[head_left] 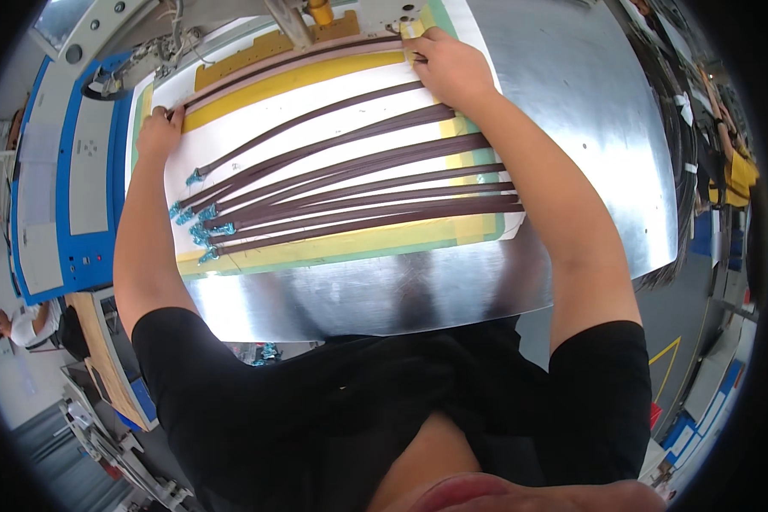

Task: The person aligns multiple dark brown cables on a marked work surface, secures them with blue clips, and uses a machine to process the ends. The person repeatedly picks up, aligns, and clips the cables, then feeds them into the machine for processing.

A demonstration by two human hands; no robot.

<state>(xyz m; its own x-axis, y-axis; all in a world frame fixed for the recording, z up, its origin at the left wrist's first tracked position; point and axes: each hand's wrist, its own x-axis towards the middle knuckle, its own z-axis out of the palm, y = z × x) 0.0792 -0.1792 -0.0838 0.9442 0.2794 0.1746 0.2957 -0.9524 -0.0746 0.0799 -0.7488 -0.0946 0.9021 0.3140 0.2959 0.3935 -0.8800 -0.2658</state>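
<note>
A long dark brown strap (294, 70) lies stretched along the far side of the white board (299, 132), beside a yellow strip (316, 76). At its left end my left hand (160, 134) is closed, fingertips pinching the strap. My right hand (452, 66) is closed at the other end, thumb and fingers together over a yellow taped patch; its fingers partly hide the strap's end. Nearer to me, several more brown straps (341, 160) lie side by side across the board, their left ends wrapped in shiny blue film (203, 230). My right forearm covers some of their right ends.
The board, edged with yellow and green tape (358, 250), rests on a shiny metal table (563, 111). Beyond the far strap stand a brass-coloured bar (247, 64) and machine parts. A blue and white machine cabinet (90, 171) is at left. Dark strands hang past the table's right edge.
</note>
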